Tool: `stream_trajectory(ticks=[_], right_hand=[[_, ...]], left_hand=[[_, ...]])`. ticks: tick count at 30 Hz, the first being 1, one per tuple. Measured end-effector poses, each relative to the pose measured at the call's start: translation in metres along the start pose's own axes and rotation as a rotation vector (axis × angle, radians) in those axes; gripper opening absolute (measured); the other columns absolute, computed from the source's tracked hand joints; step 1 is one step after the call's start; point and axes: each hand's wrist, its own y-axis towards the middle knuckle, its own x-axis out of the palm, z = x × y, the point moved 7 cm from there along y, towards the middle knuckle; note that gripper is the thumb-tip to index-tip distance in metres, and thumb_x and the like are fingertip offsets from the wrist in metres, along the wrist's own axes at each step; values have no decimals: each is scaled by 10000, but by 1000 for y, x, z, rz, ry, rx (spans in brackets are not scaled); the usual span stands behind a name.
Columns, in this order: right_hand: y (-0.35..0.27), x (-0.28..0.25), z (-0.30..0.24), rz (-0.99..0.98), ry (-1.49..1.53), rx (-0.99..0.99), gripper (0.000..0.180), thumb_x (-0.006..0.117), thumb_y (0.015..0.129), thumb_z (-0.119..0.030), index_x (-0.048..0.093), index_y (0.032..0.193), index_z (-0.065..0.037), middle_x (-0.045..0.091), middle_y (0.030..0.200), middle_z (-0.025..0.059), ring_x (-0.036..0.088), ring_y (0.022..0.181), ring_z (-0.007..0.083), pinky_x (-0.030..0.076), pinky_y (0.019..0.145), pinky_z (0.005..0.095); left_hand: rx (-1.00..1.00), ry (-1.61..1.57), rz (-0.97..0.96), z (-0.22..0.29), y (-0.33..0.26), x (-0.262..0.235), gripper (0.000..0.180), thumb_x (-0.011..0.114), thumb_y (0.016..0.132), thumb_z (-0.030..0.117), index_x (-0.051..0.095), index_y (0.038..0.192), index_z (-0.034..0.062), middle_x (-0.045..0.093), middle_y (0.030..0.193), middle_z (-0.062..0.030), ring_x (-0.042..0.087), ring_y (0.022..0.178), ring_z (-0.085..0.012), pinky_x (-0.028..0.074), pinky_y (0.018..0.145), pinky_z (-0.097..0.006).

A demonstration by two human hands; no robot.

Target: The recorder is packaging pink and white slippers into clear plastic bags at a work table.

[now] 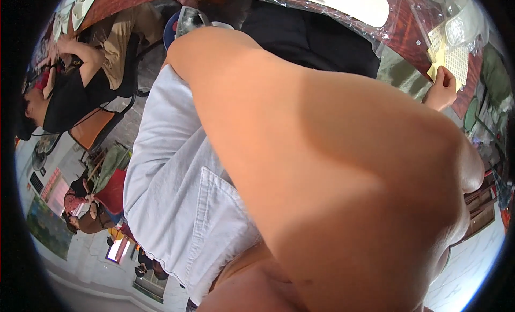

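Yellow card (435,59) | pinched at lower edge by right hand (441,90) | on plastic-covered surface (399,30) | left hand unseen | progress indeterminable, forearm blocks view

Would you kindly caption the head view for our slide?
Bare forearm fills the view; a hand touches a yellow card on the table.

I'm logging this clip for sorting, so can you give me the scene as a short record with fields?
view: tilted, mostly blocked by a bare arm close to the camera
clothing: white shirt
right hand: at the picture's right, fingers curled at the edge of a pale yellow sheet; grip unclear
left hand: not seen
surface: reddish table under clear plastic
on it: white oblong tray
others: a person in a black top, seated at the left
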Motion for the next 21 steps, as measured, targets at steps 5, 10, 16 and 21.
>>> stream_trajectory(ticks=[5,10,16,21], right_hand=[[-20,30,-58,-259,181,23,152,737,841,-98,740,960,-4,708,831,55,600,748,101,477,714,247],[-13,53,-56,-161,-149,-17,221,778,810,-219,756,936,-38,698,794,95,620,722,160,491,707,301],[-11,72,-37,-120,-265,-53,244,793,784,-268,744,847,-37,652,753,102,602,683,204,483,663,331],[-8,79,-41,-126,-178,-90,220,780,798,-227,728,847,-19,643,770,102,598,694,203,483,667,340]], left_hand=[[7,-25,-3,-12,14,11,437,617,861,471,661,868,37,599,804,-118,600,734,-266,484,638,-378],[1,-24,17,-20,10,5,450,614,859,485,660,860,38,595,792,-116,597,723,-264,482,631,-378],[8,-47,16,-19,14,11,465,611,856,502,659,852,39,590,778,-115,594,711,-261,478,622,-378],[6,-47,40,-22,9,5,478,608,854,516,658,844,40,586,766,-113,591,700,-259,476,614,-378]])
